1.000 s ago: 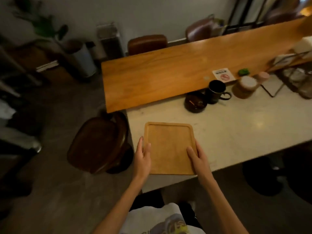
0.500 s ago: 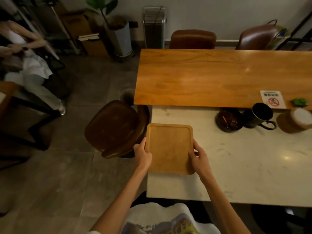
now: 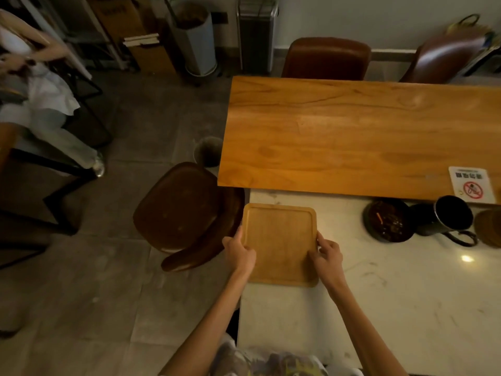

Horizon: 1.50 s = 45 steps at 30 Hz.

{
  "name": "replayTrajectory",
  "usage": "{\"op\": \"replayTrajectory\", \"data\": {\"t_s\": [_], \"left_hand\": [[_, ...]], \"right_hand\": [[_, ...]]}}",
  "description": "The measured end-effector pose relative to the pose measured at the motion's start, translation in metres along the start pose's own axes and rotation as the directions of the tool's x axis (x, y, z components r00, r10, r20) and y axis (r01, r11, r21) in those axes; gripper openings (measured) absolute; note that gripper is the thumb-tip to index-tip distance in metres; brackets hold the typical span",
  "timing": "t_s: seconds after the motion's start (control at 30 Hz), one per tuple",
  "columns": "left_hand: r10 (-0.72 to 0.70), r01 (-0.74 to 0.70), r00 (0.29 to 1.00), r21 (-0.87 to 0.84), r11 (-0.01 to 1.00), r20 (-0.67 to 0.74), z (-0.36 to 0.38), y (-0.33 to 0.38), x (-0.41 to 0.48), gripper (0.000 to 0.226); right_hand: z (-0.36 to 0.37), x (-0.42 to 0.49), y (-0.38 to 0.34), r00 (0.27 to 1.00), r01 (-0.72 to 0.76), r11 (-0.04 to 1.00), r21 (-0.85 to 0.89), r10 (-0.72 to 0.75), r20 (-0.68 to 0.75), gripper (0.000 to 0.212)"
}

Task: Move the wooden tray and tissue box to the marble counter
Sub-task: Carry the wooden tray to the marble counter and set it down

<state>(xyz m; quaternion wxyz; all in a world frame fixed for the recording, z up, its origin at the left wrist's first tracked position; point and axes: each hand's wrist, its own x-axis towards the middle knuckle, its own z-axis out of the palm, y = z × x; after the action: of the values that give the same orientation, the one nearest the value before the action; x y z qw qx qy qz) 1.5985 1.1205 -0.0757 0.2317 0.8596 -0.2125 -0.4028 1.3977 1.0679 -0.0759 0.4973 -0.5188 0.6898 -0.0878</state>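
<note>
**Tray down at the counter's left corner, both hands on its edges**

My left hand [image 3: 240, 253] is curled over the left edge of the wooden tray [image 3: 279, 240], thumb on the rim. My right hand [image 3: 326, 256] pinches the right edge, fingers bent on top. Both grips closed on the tray.

Tray lies flat on the marble counter [image 3: 393, 294], at its near-left corner, left edge about flush with the counter's left side. Half a second ago it sat in the same corner; my hands have slid a bit towards its near half, fingers more curled. A second ago the view was skewed left, the tray already on the marble.

Right of the tray on the counter: dark bowl [image 3: 389, 221], then black mug [image 3: 447, 218], well apart from the tray. Left of the tray, off the counter: brown chair [image 3: 184, 213].

Beyond the tray: wooden table [image 3: 352, 131] butts against the counter's far edge, no-smoking sign [image 3: 471, 184] at its right end. Further back, two more chairs against the wall.

Tissue box not visible.
</note>
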Motion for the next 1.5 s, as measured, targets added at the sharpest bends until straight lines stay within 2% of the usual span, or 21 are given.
{"op": "replayTrajectory", "data": {"t_s": [0.1,0.3,0.63,0.7,0.8,0.87,0.97,1.17,1.5], "left_hand": [[-0.024,0.024,1.000,0.004,1.000,-0.002,0.010,0.003,0.012,0.068],[0.000,0.000,1.000,0.021,1.000,-0.005,0.018,0.005,0.021,0.071],[0.074,-0.082,0.991,0.066,0.994,0.115,0.015,0.004,0.020,0.077],[0.161,-0.173,0.978,0.082,0.981,0.132,0.009,-0.004,0.016,0.083],[0.382,-0.412,0.898,0.109,0.905,0.219,0.003,-0.025,0.011,0.091],[0.448,-0.511,0.832,0.137,0.849,0.328,0.004,-0.040,0.008,0.093],[0.416,-0.541,0.800,0.219,0.812,0.432,0.008,-0.053,0.004,0.100],[0.373,-0.507,0.820,0.250,0.825,0.435,0.009,-0.047,0.008,0.107],[0.377,-0.521,0.809,0.254,0.815,0.451,0.012,-0.033,0.015,0.104]], "right_hand": [[-0.001,0.014,0.002,1.000,-0.015,0.999,-0.041,0.015,0.010,0.059],[-0.001,0.024,0.004,1.000,-0.008,1.000,-0.016,0.008,0.008,0.063],[0.003,0.027,0.011,0.999,0.028,0.999,-0.036,-0.030,-0.040,0.062],[0.004,0.018,0.015,0.988,0.125,0.981,-0.150,-0.137,-0.071,0.063],[0.005,0.003,0.029,0.911,0.347,0.828,-0.440,-0.409,-0.050,0.062],[0.007,-0.003,0.042,0.897,0.398,0.779,-0.485,-0.442,0.027,0.064],[0.011,-0.006,0.055,0.898,0.418,0.745,-0.520,-0.424,0.114,0.071],[0.012,-0.005,0.050,0.908,0.387,0.718,-0.579,-0.408,0.100,0.068],[0.007,0.011,0.036,0.919,0.338,0.646,-0.684,-0.383,0.092,0.067]]}}
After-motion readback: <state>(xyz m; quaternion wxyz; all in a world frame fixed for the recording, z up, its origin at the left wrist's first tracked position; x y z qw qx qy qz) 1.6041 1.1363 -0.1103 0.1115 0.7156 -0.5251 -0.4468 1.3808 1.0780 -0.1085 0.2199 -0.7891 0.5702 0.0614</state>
